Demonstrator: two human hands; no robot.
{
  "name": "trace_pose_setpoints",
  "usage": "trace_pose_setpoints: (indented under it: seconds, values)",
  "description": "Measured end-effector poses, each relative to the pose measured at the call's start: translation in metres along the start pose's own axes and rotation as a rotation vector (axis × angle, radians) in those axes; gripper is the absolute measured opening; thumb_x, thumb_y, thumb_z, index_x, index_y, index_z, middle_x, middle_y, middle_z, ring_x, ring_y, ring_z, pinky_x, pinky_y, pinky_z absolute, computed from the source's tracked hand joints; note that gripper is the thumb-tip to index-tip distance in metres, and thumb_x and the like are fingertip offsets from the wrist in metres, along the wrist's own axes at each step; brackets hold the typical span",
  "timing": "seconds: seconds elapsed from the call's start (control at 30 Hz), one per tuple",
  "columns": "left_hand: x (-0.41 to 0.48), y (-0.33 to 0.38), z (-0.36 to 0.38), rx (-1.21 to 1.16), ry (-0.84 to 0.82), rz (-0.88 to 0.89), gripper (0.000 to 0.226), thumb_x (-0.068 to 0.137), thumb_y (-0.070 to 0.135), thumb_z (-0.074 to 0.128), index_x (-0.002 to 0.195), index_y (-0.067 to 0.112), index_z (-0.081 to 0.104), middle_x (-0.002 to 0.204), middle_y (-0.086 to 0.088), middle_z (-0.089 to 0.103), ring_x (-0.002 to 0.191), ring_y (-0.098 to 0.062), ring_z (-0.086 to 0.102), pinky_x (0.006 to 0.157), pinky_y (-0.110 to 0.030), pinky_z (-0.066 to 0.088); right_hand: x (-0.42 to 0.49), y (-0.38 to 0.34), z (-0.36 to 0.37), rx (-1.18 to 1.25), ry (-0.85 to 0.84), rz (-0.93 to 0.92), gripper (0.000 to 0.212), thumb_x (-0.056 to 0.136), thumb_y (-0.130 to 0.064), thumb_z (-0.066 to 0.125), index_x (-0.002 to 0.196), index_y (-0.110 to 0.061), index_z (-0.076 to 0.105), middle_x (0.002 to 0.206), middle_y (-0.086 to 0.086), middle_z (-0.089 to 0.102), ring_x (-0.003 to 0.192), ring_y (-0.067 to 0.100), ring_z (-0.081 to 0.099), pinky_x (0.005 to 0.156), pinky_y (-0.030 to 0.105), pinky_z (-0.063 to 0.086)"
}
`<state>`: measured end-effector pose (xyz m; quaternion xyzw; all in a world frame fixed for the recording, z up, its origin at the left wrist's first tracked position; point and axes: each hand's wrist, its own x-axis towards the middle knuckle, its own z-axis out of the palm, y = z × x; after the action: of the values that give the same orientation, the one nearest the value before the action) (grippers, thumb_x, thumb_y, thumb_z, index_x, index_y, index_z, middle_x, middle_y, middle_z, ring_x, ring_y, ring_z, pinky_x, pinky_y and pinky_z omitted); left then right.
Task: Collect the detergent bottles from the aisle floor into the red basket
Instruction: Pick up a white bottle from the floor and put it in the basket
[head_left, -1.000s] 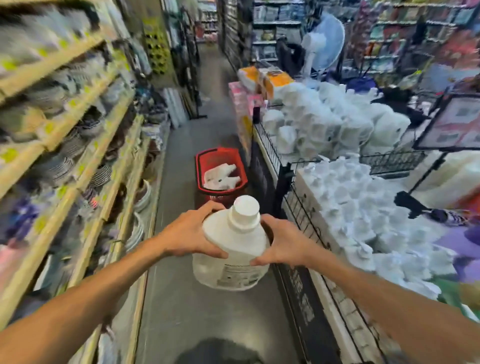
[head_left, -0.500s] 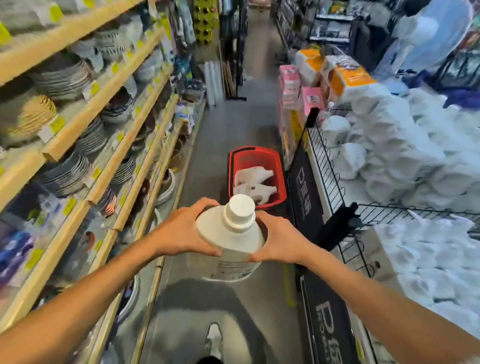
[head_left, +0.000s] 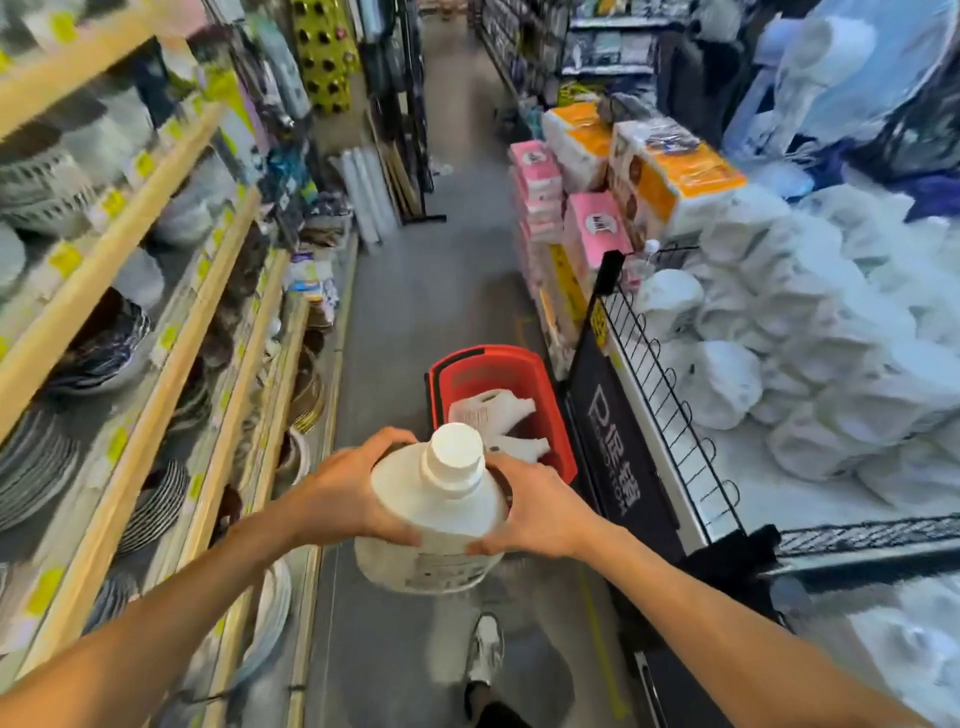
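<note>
We look down a shop aisle at our own two arms. Our left hand (head_left: 347, 486) and right hand (head_left: 540, 512) are closed around the shoulders of a large white detergent bottle (head_left: 436, 525), held upright in the air just short of the red basket (head_left: 550, 410). The basket sits on the grey floor (head_left: 415, 312) beside a wire display rack (head_left: 670, 395) heaped with white bags. At least two white bottles (head_left: 488, 413) already lie inside it. This one is not yet in, and no others show on the floor ahead.
</note>
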<state>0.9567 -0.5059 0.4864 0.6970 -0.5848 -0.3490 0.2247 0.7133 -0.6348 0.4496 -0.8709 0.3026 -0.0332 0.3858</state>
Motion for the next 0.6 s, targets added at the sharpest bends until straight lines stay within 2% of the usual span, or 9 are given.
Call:
trace_pose_setpoints:
  seconds: [0.13, 0.2, 0.27, 0.4, 0.6]
  values:
    - [0.084, -0.005, -0.031, 0.075, -0.052, 0.009, 0.097, 0.046, 0.064, 0.091, 0.126, 0.051, 0.038, 0.117, 0.025, 0.060, 0.107, -0.004, 0.060, 0.089, -0.040, 0.053, 0.067, 0.026, -0.038, 0.026, 0.004, 0.037, 0.096, 0.058, -0.051, 0.090, 0.141, -0.032, 0.046, 0.128, -0.012, 0.065, 0.115, 0.010, 0.060, 0.100, 0.034, 0.052]
    - [0.125, -0.012, -0.045, 0.055, -0.054, 0.018, 0.096, 0.048, 0.060, 0.093, 0.127, 0.051, 0.039, 0.118, 0.026, 0.059, 0.108, -0.004, 0.058, 0.090, -0.042, 0.054, 0.102, 0.039, -0.055, 0.010, 0.016, 0.050, 0.098, 0.056, -0.055, 0.089, 0.141, -0.032, 0.047, 0.129, -0.012, 0.065, 0.116, 0.011, 0.061, 0.100, 0.035, 0.052]
    - [0.160, -0.016, -0.057, 0.039, -0.064, 0.011, 0.095, 0.049, 0.055, 0.095, 0.126, 0.055, 0.038, 0.116, 0.029, 0.057, 0.107, -0.001, 0.057, 0.089, -0.039, 0.054, 0.132, 0.054, -0.069, -0.022, 0.032, 0.060, 0.104, 0.054, -0.060, 0.087, 0.144, -0.033, 0.044, 0.133, -0.013, 0.064, 0.120, 0.013, 0.060, 0.103, 0.035, 0.050]
    - [0.230, -0.028, -0.089, 0.066, -0.077, 0.018, 0.097, 0.047, 0.054, 0.094, 0.126, 0.053, 0.037, 0.114, 0.027, 0.058, 0.106, 0.000, 0.058, 0.091, -0.037, 0.053, 0.195, 0.068, -0.099, -0.023, 0.052, 0.057, 0.100, 0.055, -0.056, 0.089, 0.142, -0.035, 0.045, 0.132, -0.016, 0.063, 0.116, 0.006, 0.057, 0.099, 0.025, 0.047]
    - [0.336, -0.054, -0.148, 0.135, -0.181, 0.090, 0.094, 0.047, 0.056, 0.094, 0.123, 0.053, 0.039, 0.110, 0.026, 0.061, 0.103, -0.004, 0.060, 0.087, -0.034, 0.051, 0.282, 0.080, -0.121, 0.032, 0.127, 0.159, 0.097, 0.054, -0.058, 0.087, 0.139, -0.037, 0.047, 0.131, -0.016, 0.063, 0.118, 0.010, 0.060, 0.102, 0.037, 0.050]
